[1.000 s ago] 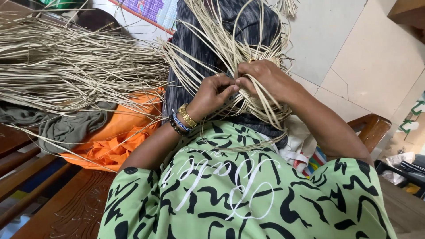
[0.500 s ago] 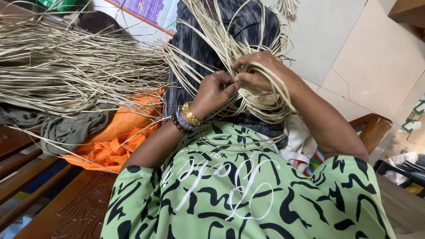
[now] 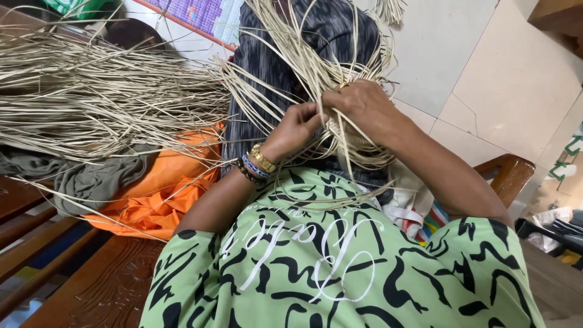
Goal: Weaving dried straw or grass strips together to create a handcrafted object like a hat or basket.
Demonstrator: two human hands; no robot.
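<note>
Straw strands (image 3: 316, 67), light, springy and likely brittle, fan above the lap; left hand (image 3: 296, 129) pinches a few, right hand (image 3: 363, 106) clasps the half-hidden woven core, the firmest hold.

A floor of large pale cream tiles (image 3: 486, 79) with thin dark joints fills the upper right. At lower left stands a dark carved wooden bench (image 3: 103, 285) with long slats. A curved wooden armrest (image 3: 507, 173) shows at the right edge, and a wooden corner (image 3: 562, 18) juts in at top right. A purple patterned mat (image 3: 203, 15) lies at the top. Orange cloth (image 3: 161, 188) and grey cloth (image 3: 91, 179) rest crumpled on the bench. Light is soft and even.
</note>
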